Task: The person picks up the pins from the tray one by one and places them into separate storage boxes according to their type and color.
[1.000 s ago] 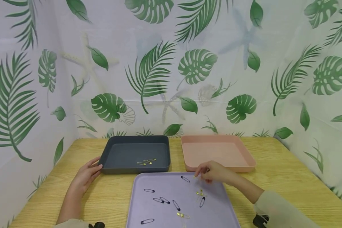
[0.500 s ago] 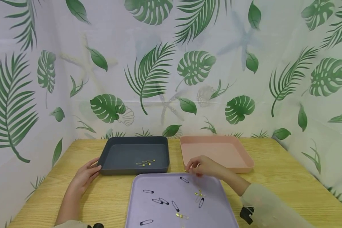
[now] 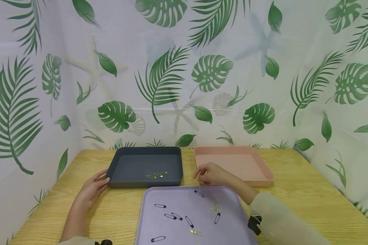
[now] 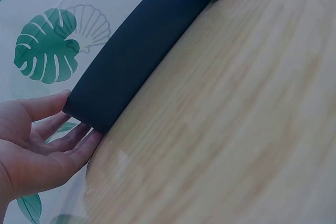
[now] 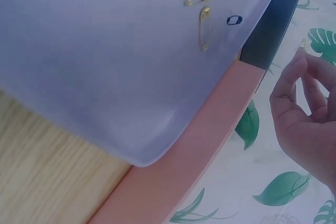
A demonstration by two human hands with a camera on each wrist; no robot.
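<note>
My left hand (image 3: 92, 189) holds the left side of a dark blue tray (image 3: 145, 184), with the thumb at its top edge and fingertips near its bottom edge in the left wrist view. A few gold safety pins (image 3: 158, 175) lie inside that tray. My right hand (image 3: 213, 174) pinches a small gold safety pin (image 5: 303, 43) between thumb and fingertips; the pin mostly disappears behind the fingers. This hand is above the near left corner of a pink tray (image 3: 233, 160). Below it lies a lilac tray (image 3: 171, 226) with several black safety pins (image 3: 189, 222) and gold ones (image 3: 196, 232).
All three trays are on a wooden table (image 3: 306, 190). The blue and pink trays stand side by side at the back, a narrow gap between them. A leaf-print cloth (image 3: 184, 78) hangs behind and along both sides.
My right hand has moved left and away from me, off the lilac tray's far right part, carrying the gold safety pin. The left hand stays at the blue tray.
</note>
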